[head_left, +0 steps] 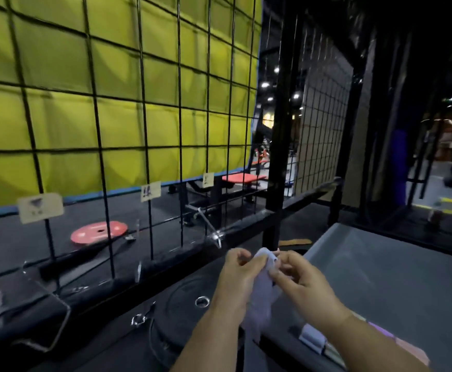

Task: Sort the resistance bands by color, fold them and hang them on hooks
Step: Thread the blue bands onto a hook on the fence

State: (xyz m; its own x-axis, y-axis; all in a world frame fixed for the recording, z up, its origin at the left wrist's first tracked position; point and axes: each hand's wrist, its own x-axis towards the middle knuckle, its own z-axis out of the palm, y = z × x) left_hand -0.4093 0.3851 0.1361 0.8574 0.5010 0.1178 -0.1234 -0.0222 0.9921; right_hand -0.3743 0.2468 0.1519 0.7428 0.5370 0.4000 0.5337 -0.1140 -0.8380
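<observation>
Dim gym: left hand [236, 273] and right hand [301, 281] both pinch a pale lilac stretchy resistance band [261, 294] beside the flat grey tabletop [386, 275], facing a black wire grid panel [144, 130] backed by yellow padded matting [58, 76].

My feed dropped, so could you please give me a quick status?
Left hand and right hand pinch pale band. Not hung yet. Spare bands on table. Grid ahead, nothing blocking.
</observation>
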